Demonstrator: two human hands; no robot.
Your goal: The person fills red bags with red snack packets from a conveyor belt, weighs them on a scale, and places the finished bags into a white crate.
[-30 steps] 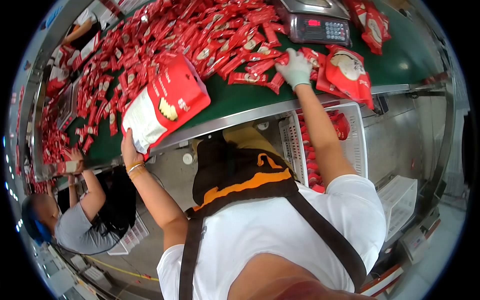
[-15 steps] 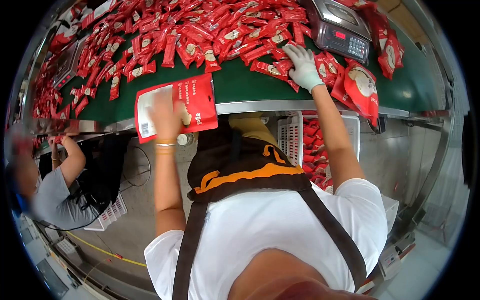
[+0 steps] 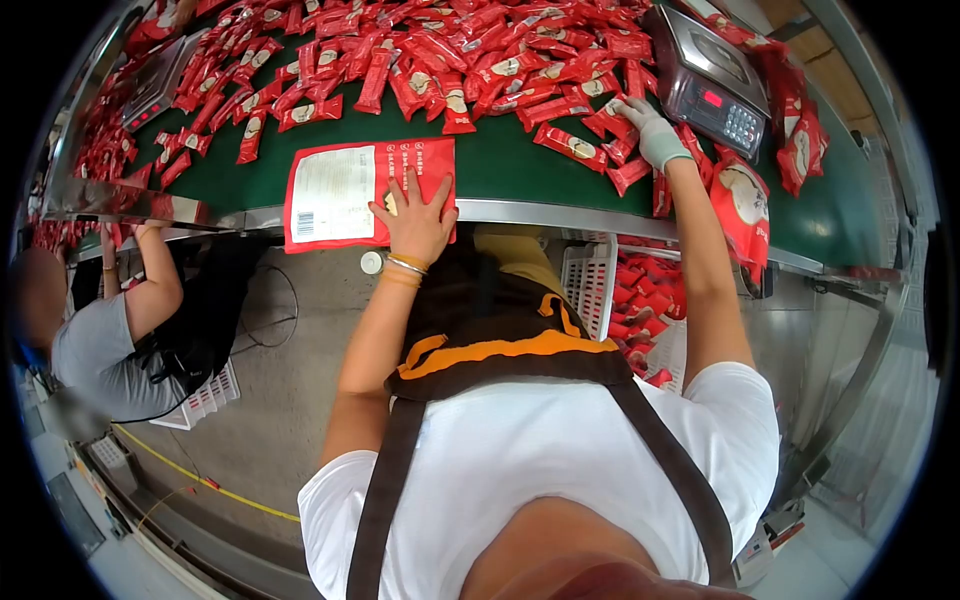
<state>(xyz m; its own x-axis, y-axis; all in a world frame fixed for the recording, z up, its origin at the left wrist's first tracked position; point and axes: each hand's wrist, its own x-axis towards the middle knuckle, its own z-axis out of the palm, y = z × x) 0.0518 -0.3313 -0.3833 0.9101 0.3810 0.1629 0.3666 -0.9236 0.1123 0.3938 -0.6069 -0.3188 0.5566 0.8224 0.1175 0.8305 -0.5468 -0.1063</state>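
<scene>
My left hand (image 3: pixel 418 222), bare with a bracelet at the wrist, lies with fingers spread on a large flat red pouch (image 3: pixel 335 190). The pouch has a white label panel and rests at the near edge of the green work surface, its lower side jutting past the metal edge. My right hand (image 3: pixel 656 138), in a white glove, has its fingers bent over the near side of a heap of small red packets (image 3: pixel 575 145). Its fingertips close on one red packet (image 3: pixel 604 120). Beside the right forearm, a filled red pouch (image 3: pixel 742 205) leans over the edge.
A digital scale (image 3: pixel 712 85) with a lit display stands right of the heap. Another scale (image 3: pixel 160 80) is at far left. Below the edge, a white crate (image 3: pixel 590 285) stands near red packages (image 3: pixel 640 300). A co-worker in a grey shirt (image 3: pixel 95 335) sits at left.
My left hand has moved right across the red pouch and now lies still on it. The pouch sits straighter. My right hand's fingers have drawn closer together on the packets. The view has shifted slightly.
</scene>
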